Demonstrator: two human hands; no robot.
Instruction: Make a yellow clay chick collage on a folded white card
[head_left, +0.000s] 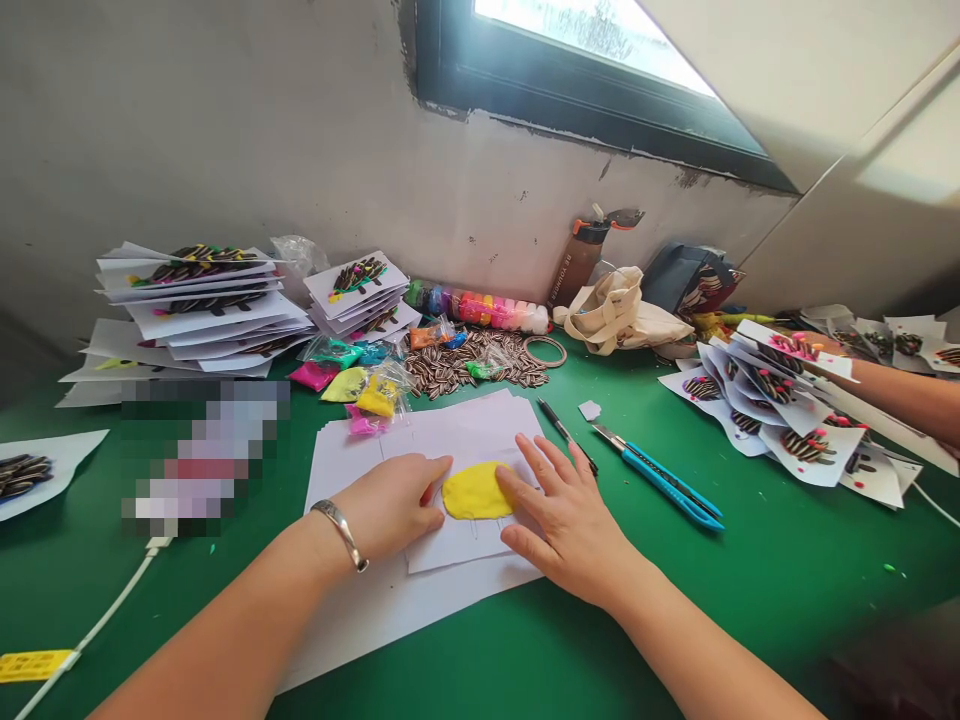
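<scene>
A flat oval of yellow modelling clay (475,492) lies on a small white sheet (450,556), with faint drawn lines below it. My left hand (396,502) rests on the paper just left of the clay, thumb and index finger apart, the other fingers tucked from sight. With fingers spread, my right hand (564,515) reaches over the clay's right side, a fingertip touching its edge. Beneath is a pile of larger white paper (360,622). Right of my right hand lie a black pen (556,420) and a blue utility knife (664,480).
Sunflower seeds (472,362), bagged clay (377,396) and a tape roll (545,352) lie behind the paper. Stacks of seed pictures (202,310) stand left, more (772,400) right beside another person's arm (900,395). A bottle (577,262) and cloth bag (622,312) stand against the wall.
</scene>
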